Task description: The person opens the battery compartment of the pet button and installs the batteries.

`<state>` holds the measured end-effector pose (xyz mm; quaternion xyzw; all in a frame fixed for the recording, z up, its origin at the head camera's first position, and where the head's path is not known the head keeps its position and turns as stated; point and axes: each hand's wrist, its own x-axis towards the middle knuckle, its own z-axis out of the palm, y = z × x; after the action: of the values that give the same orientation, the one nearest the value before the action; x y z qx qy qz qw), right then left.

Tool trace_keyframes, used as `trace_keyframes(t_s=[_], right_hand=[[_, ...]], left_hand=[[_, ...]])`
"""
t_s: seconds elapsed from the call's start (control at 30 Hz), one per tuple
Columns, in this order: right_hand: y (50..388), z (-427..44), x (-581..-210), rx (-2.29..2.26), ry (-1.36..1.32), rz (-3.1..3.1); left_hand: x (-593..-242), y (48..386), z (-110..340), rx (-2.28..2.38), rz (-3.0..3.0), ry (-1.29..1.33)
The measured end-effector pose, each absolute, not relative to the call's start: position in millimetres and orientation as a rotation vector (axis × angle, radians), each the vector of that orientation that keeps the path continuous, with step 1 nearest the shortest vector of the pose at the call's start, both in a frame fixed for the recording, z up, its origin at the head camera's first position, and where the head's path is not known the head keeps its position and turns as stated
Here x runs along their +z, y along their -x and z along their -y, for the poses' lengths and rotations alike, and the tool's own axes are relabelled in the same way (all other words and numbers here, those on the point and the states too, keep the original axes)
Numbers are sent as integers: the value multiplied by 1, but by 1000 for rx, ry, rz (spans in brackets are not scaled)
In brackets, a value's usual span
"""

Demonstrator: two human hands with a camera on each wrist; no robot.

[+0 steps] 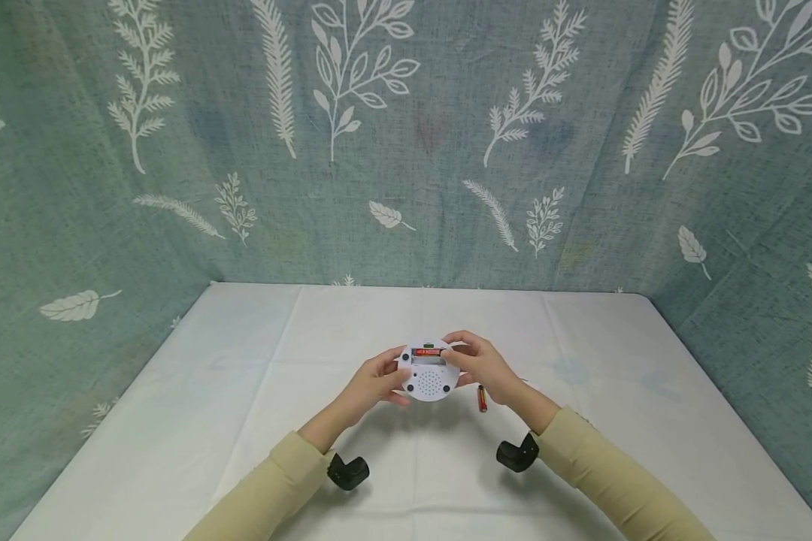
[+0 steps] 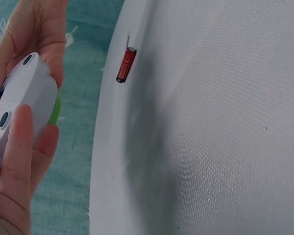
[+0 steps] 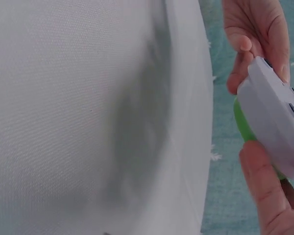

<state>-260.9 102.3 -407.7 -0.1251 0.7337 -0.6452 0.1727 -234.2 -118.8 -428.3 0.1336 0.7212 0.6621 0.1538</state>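
Observation:
A round white device (image 1: 429, 382) is held up over the table, its underside with speaker holes and dark round feet facing me. One red battery (image 1: 428, 352) lies in the upper part of its uncovered compartment, with a bare slot below. My left hand (image 1: 374, 382) grips the device's left edge, thumb on the underside. On the right side my right hand (image 1: 482, 366) holds it too, thumb at the battery's right end. The left wrist view shows a green part (image 2: 55, 108) on the device's far face. A second red battery (image 1: 482, 398) lies on the table below my right hand.
A white cloth covers the table (image 1: 352, 323). Green-blue curtains (image 1: 433, 188) with white leaf prints stand behind it and at both sides. Black wrist mounts (image 1: 348, 472) sit under both sleeves. Something pale beside my right wrist is mostly hidden.

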Motion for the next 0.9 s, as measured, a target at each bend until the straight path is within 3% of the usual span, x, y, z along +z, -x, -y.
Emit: trace_keyframes(t_s=[0.9], right_hand=[[257, -97, -407, -1807, 277, -2276]], left_hand=[[-432, 234, 113, 1917, -2050, -391]])
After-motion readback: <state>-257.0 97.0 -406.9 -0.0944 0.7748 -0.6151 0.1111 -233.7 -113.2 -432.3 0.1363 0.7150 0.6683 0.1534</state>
